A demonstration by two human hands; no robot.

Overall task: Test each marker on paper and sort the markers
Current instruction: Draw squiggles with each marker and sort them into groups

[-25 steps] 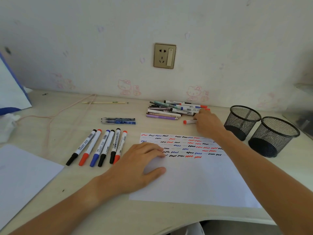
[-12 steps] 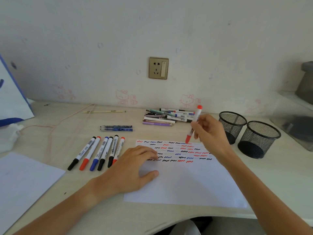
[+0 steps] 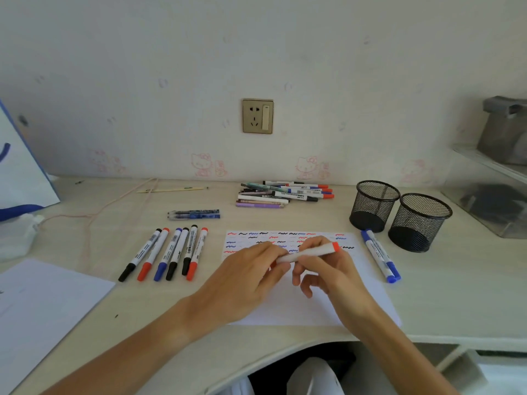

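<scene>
— Paper point(image 3: 328, 303) first: what lies to its left?

— Six capped markers point(image 3: 168, 252) in a row, side by side, black, red and blue, just off the paper's left edge with bare desk point(image 3: 445, 295) between. Farther left a second white sheet point(image 3: 42, 297) runs off the frame.

— And over the paper itself?

— Both hands meet above its middle. The left hand point(image 3: 251, 277) has its fingertips curled onto the cap end of a red marker point(image 3: 310, 252); the right hand point(image 3: 328, 266) pinches the white barrel, lower fingers loosely bent. The marker lies nearly level, red tail pointing right. Squiggles fill the paper's top strip; the lower part is blank.

— Behind the paper?

— A loose pile of pens point(image 3: 285, 193) near the wall, well apart from its top edge.

— To its right?

— Two blue markers point(image 3: 380, 255) lie along the right edge, touching each other. Beyond them stand two black mesh cups point(image 3: 399, 212), close together. Open desk stretches right of the paper's lower corner.
</scene>
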